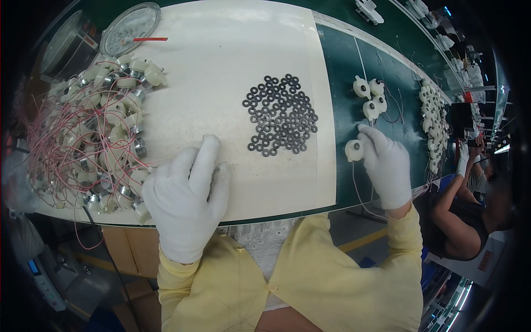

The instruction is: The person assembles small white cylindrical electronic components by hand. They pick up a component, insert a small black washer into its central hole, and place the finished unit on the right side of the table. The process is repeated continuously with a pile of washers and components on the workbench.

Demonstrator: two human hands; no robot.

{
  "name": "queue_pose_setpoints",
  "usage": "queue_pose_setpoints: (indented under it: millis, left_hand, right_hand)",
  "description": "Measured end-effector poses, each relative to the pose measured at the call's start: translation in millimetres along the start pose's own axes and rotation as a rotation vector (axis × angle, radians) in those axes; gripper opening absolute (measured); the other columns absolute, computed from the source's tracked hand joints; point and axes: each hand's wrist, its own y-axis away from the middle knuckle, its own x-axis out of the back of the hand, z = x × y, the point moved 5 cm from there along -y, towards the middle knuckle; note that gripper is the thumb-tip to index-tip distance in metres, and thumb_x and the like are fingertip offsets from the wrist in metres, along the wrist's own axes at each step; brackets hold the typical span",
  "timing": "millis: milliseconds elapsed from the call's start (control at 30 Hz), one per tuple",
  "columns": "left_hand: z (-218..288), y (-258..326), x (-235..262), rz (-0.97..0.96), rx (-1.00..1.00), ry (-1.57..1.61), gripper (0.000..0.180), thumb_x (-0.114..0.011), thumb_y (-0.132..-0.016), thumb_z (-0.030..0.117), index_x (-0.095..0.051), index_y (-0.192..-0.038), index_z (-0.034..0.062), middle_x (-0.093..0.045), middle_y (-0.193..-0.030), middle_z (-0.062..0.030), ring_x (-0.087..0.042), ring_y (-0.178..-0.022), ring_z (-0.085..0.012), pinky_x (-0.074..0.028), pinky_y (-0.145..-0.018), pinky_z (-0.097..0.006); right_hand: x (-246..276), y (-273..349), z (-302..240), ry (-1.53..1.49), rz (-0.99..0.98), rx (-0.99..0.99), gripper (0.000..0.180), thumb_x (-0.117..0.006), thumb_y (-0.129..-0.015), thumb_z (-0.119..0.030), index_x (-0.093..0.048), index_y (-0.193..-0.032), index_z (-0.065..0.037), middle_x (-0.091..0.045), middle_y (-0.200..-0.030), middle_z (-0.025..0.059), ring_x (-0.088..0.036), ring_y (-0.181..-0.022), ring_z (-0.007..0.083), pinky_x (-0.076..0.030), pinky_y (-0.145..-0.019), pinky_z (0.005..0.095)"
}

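Below us runs a long workbench: a cream mat (232, 50) fills the left and centre of the frame, and a dark green conveyor belt (340, 72) curves away toward the upper right, with another person (470, 221) seated at the right edge. At far left we see a heap of small cream motors with red wires (94, 138), and above it a round dial gauge (130, 27) in the upper left corner. Our left hand (188, 193), in a white glove, rests flat on the mat just beside that heap, fingers loosely spread and holding nothing. Centre frame, well apart from both hands, lies a scatter of black rubber rings (281, 114). Our right hand (387, 166), also gloved, reaches onto the belt with its fingertips pinched on one cream motor unit (354, 150), whose thin wire trails down toward us. Three finished units (370, 97) sit close together on the belt just above it.
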Motion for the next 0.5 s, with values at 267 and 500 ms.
queue_pose_setpoints:
  millis: [267,500]
  left_hand:
    - [-1,8,-3,-0.176,0.106,0.056,0.062,-0.077,-0.082,0.007,-0.061,-0.142,0.0074,-0.065,-0.107,-0.0088,-0.06,-0.086,-0.0299,-0.047,-0.075,-0.042]
    - [-4,12,3,-0.192,0.119,0.127,0.065,-0.078,-0.083,0.002,-0.058,-0.144,0.0045,-0.064,-0.107,-0.0111,-0.061,-0.086,-0.0295,-0.049,-0.074,-0.041]
  right_hand:
    - [30,-1,-40,-0.012,-0.079,0.104,0.044,-0.084,-0.085,-0.019,-0.069,-0.126,-0.015,-0.068,-0.085,-0.0017,-0.063,-0.076,0.0231,-0.046,-0.073,0.0376]
    - [17,3,-17,0.134,0.097,0.116,0.033,-0.085,-0.08,-0.013,-0.068,-0.107,-0.02,-0.059,-0.085,-0.0024,-0.06,-0.079,0.0221,-0.044,-0.075,0.0382]
